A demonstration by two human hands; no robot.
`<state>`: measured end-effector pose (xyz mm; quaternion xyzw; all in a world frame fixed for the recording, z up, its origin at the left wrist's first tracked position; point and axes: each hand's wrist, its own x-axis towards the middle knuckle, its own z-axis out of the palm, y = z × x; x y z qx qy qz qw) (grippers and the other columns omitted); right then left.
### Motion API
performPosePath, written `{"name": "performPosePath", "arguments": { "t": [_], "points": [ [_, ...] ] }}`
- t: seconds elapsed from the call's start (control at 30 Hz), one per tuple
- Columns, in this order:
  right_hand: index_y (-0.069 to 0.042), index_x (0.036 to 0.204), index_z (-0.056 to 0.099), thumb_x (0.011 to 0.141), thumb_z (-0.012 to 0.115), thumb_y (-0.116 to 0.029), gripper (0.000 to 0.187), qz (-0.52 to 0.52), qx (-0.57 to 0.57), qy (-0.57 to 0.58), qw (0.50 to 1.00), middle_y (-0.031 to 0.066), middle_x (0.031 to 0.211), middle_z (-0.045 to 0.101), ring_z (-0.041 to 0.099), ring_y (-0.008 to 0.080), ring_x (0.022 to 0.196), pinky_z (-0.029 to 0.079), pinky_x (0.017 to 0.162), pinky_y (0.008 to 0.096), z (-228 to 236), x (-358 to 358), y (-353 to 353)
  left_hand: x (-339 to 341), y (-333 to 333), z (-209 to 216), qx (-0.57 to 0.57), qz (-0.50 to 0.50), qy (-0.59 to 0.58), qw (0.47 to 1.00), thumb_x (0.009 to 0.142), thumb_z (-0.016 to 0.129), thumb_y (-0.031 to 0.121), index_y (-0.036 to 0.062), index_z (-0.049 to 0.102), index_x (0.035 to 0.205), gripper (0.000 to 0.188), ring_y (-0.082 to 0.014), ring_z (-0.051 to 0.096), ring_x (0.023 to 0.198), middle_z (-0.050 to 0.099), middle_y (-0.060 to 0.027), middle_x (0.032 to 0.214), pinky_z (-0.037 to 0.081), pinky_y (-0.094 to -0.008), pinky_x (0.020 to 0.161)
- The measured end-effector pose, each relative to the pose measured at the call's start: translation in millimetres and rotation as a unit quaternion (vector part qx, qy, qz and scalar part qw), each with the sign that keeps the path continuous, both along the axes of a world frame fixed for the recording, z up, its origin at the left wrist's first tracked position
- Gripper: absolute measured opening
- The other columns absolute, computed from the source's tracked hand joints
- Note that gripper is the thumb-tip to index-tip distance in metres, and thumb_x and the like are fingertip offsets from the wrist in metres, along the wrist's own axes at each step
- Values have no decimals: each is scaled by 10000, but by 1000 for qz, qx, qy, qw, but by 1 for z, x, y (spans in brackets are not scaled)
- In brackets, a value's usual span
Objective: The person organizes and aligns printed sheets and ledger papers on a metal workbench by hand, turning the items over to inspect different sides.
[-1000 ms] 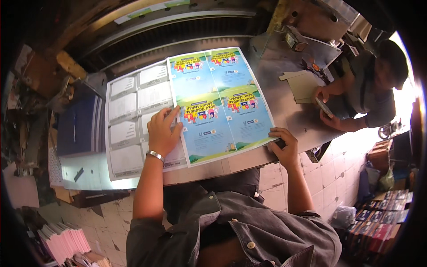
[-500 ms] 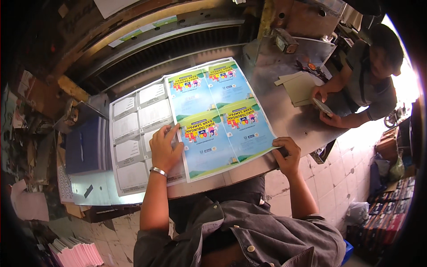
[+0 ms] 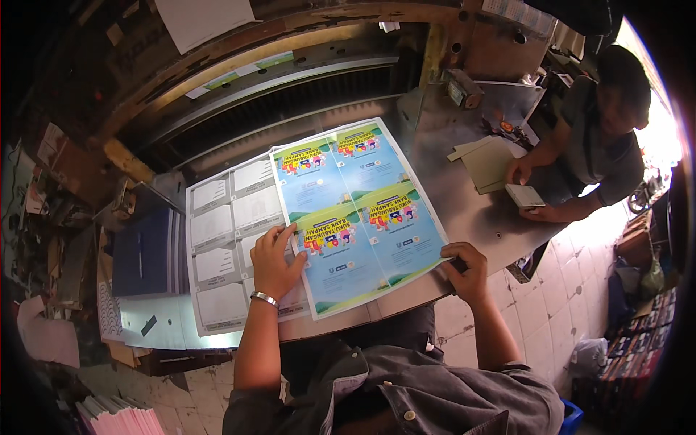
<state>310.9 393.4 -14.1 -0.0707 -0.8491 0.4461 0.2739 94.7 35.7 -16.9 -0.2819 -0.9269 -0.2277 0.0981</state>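
A large printed sheet (image 3: 337,192) with four blue and green cover panels lies on the metal table. Beneath its left part is a grey-and-white printed sheet (image 3: 210,221) with rows of blank boxes. My left hand (image 3: 278,262), a metal band at its wrist, rests on the coloured sheet's left edge with fingers apart. At that sheet's near right corner, my right hand (image 3: 466,272) pinches the edge between thumb and fingers. Whether several sheets lie stacked here I cannot tell.
Dark blue boards (image 3: 148,254) are stacked at the left. A person (image 3: 602,138) at the right holds a small pale block (image 3: 523,196) beside some cards (image 3: 487,163). A machine with a dark slot (image 3: 268,87) spans the back. Pink-edged papers (image 3: 127,419) stand at the lower left.
The whole view has shifted, so the table sits lower in the picture. My hands keep nearly the same hold on the sheet. The other person has turned the small block flatter.
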Motion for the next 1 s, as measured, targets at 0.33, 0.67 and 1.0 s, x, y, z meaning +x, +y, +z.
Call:
{"name": "performPosePath", "arguments": {
  "t": [0.33, 0.67, 1.0],
  "points": [
    [5, 929, 715, 708, 790, -18, 235, 24, 22, -11, 999, 151, 983, 727, 698, 315, 939, 547, 846, 374, 0, -5, 2, -1, -3, 2, 2, 11, -15, 1000, 803, 754, 339, 194, 617, 1413, 642, -295, 517, 1221, 562, -90, 1334, 361, -476, 1055],
    [5, 899, 709, 693, 771, -50, 223, 20, 26, -9, 999, 170, 960, 723, 690, 332, 939, 539, 869, 405, 3, -4, 0, 2, -1, 8, 9, 14, -39, 999, 825, 736, 348, 197, 620, 1414, 619, -292, 485, 1279, 551, -91, 1358, 331, -466, 1086],
    [7, 884, 705, 686, 764, -42, 213, 20, 37, -6, 999, 169, 945, 720, 689, 329, 932, 539, 858, 398, 3, -4, 0, 2, 2, 8, 13, 7, -33, 999, 856, 714, 339, 199, 604, 1429, 600, -294, 487, 1272, 554, -82, 1347, 332, -469, 1080]
  ]
}}
